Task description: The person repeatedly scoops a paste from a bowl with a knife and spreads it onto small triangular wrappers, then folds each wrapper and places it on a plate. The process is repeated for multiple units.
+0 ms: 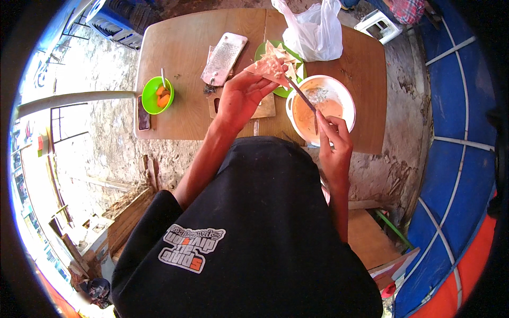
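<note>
My left hand [239, 98] is palm up above the table and holds a flat triangular piece [268, 70], pale pinkish and topped with lumpy paste, between thumb and fingers. My right hand [335, 144] grips a thin dark utensil [302, 94], whose far tip reaches the edge of the piece. I cannot make out the tip's shape. Below the utensil stands a white bowl [350, 100] with orange-pink paste and a whitish patch inside. Partly hidden behind my left hand, a green plate [260, 51] bears several pale triangular pieces [298, 69].
A grater [225, 58] lies on the wooden table [185, 42], near a wooden board [265, 108] under my left hand. A white plastic bag [314, 33] stands behind the plate. At left are a green bowl [154, 107] with orange pieces and a phone [143, 114].
</note>
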`<state>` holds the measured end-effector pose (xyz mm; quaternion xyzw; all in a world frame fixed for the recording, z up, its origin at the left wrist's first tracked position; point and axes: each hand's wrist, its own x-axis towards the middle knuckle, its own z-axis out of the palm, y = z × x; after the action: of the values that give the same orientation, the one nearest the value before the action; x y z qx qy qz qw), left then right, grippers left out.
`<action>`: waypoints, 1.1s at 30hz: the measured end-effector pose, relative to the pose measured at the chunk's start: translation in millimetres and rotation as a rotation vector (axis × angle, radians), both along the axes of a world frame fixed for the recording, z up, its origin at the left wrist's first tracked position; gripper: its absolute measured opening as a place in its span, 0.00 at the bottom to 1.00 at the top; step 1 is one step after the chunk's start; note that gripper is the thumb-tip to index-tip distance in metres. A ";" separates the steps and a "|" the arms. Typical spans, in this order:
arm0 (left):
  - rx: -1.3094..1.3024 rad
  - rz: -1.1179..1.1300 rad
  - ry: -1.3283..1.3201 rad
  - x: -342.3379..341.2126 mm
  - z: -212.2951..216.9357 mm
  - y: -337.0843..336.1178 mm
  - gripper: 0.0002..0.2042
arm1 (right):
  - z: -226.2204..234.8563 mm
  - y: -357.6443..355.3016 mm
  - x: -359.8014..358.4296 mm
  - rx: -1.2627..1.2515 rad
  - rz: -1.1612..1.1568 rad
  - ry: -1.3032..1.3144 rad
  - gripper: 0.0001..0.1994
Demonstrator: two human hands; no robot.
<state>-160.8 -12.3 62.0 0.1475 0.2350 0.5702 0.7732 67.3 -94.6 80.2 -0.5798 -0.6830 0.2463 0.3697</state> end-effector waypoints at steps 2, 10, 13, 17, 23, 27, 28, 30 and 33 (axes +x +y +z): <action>0.059 -0.013 0.009 2.9 2.3 -0.8 0.20 | 1.3 2.2 -6.3 -0.025 -0.007 0.002 0.20; -0.037 0.087 -0.151 17.1 4.7 -2.3 0.20 | -3.9 2.7 -25.3 -0.030 -0.003 -0.005 0.21; -0.049 0.116 -0.035 20.3 2.0 -2.4 0.20 | -5.5 4.5 -28.1 -0.021 0.016 -0.017 0.20; -0.107 0.118 0.014 19.4 0.2 -3.0 0.19 | -4.3 6.0 -25.4 -0.027 0.031 0.059 0.20; -0.103 0.095 -0.035 17.3 -0.5 -2.6 0.19 | -4.7 11.3 -12.2 0.087 -0.037 -0.140 0.21; -0.149 0.089 0.016 16.8 -1.3 -3.7 0.19 | -5.4 14.1 -8.5 0.124 -0.074 -0.213 0.21; -0.145 0.092 0.025 17.1 -1.4 -4.4 0.19 | -5.1 14.0 -8.6 0.120 -0.090 -0.210 0.21; -0.147 0.106 0.042 17.8 -1.6 -5.4 0.19 | -4.6 13.4 -10.1 0.065 -0.101 -0.124 0.21; -0.123 0.099 0.028 17.5 -1.7 -5.6 0.19 | -3.3 13.5 -11.9 0.086 -0.052 -0.132 0.19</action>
<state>-143.3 -17.8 60.3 0.0958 0.2874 0.5899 0.7485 55.4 -81.1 76.9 -0.5959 -0.7006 0.1684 0.3545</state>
